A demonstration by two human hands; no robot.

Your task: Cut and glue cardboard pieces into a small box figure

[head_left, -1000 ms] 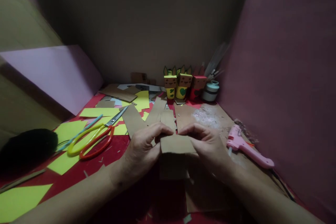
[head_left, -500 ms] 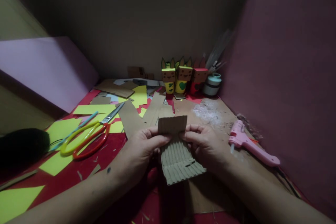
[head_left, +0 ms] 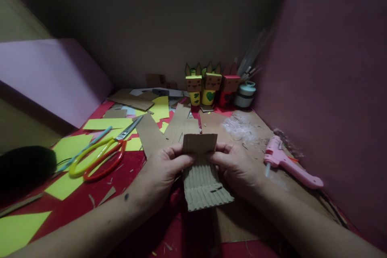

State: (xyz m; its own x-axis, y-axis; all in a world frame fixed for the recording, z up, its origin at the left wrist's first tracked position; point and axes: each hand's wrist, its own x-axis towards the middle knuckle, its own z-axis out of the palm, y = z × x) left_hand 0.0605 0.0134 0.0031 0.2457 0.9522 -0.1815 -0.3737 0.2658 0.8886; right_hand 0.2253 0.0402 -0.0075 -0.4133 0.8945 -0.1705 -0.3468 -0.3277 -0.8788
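Observation:
Between my two hands is a strip of corrugated cardboard (head_left: pixel 202 181), creased across its upper part and again near its lower end, where a dark slit or mark shows. My left hand (head_left: pixel 172 165) pinches its left edge at the upper crease, thumb on the near face. On the opposite edge my right hand (head_left: pixel 234 165) pinches at the same height, thumb also in front. The fingers behind the strip are partly hidden. Large scissors (head_left: pixel 105 151) with yellow and red handles lie to the left of my left hand. A pink glue gun (head_left: pixel 288 163) rests right of my right hand.
Yellow paper pieces (head_left: pixel 74 145) and cardboard scraps (head_left: pixel 151 133) cover the left and middle of the red tabletop (head_left: pixel 130 173). Along the back stand several box-headed paper figures (head_left: pixel 211 88) and a light blue jar (head_left: pixel 245 94). A cardboard sheet (head_left: pixel 242 225) lies under my right hand.
The strip's lower end has swung slightly left and its upper flap has shifted a little right. Both hands keep their pinch on its edges.

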